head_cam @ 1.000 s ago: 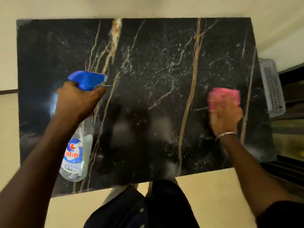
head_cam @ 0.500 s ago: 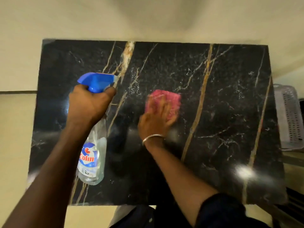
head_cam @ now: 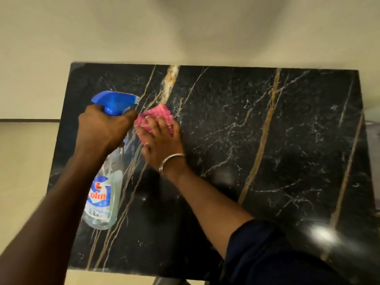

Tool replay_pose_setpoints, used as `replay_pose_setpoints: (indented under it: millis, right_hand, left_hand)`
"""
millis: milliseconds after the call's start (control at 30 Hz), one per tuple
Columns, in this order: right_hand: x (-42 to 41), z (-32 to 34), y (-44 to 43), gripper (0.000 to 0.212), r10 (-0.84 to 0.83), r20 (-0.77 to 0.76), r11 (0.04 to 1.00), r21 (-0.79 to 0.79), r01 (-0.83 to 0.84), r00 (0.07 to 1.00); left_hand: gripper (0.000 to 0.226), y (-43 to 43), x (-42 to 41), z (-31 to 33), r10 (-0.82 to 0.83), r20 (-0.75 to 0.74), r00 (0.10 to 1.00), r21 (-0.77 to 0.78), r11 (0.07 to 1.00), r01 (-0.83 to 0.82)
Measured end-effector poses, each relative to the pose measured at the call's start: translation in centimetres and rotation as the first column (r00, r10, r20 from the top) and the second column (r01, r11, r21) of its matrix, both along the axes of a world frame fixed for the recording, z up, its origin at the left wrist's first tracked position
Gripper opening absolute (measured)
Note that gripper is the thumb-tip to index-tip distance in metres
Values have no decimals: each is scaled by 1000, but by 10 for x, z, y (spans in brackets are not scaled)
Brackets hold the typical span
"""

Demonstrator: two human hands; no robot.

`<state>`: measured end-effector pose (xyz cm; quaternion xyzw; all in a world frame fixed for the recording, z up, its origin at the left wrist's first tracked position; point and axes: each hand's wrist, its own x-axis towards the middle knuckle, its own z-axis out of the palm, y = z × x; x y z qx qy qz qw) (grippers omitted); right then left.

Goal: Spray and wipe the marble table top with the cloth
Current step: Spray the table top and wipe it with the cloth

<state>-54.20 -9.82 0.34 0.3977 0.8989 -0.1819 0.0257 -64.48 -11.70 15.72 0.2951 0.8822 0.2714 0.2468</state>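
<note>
The black marble table top (head_cam: 277, 140) with gold and white veins fills the middle of the view. My left hand (head_cam: 102, 128) grips the neck of a clear spray bottle (head_cam: 104, 194) with a blue trigger head, held above the table's left part. My right hand (head_cam: 160, 140) lies flat on a pink cloth (head_cam: 160, 113) and presses it onto the marble, right beside the left hand. A metal bangle sits on the right wrist. Fine droplets glisten on the marble just right of the cloth.
Pale cream floor (head_cam: 185, 33) surrounds the table on the far and left sides. A grey object (head_cam: 374, 128) shows at the right edge of the view, cut off. A light glare (head_cam: 320, 233) reflects off the marble near the front right corner.
My right hand has slid the pink cloth leftward across the marble, from the right side to beside the left hand. The bottle stays in the left hand. The camera view shifted, showing more floor beyond the table.
</note>
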Motion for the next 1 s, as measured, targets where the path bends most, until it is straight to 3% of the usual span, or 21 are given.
replay_pose_setpoints:
  millis: [133, 333, 533, 667, 733, 867, 933, 1000]
  right_hand:
    - [106, -2, 73, 61, -273, 61, 961, 53, 270, 960]
    - [275, -5, 114, 57, -690, 79, 723, 123, 680, 719]
    - [360, 2, 56, 59, -857, 97, 515, 116, 849, 507]
    - [333, 11, -38, 60, -903, 139, 420, 98, 902, 406]
    - [291, 11, -91, 58, -859, 186, 500, 110, 859, 476]
    - [175, 12, -168, 65, -488, 198, 872, 80, 482, 850]
    - [119, 13, -181, 67, -259, 188, 966, 80, 248, 947]
    - [81, 19, -171, 73, -35, 179, 994, 106, 16, 983]
  left_hand:
    - [47, 11, 10, -4, -33, 35, 999, -17, 999, 34]
    - [40, 16, 45, 1, -85, 89, 992, 13, 996, 84]
    - [34, -15, 41, 12, -77, 99, 992, 48, 996, 73]
    - [40, -53, 19, 15, -124, 152, 980, 54, 992, 117]
    - [47, -71, 10, 15, -123, 163, 979, 53, 992, 116]
    - [49, -105, -5, 15, -121, 174, 977, 77, 991, 109]
    - [49, -119, -12, 15, -130, 177, 976, 89, 989, 116]
    - [42, -130, -18, 16, -135, 147, 980, 114, 986, 119]
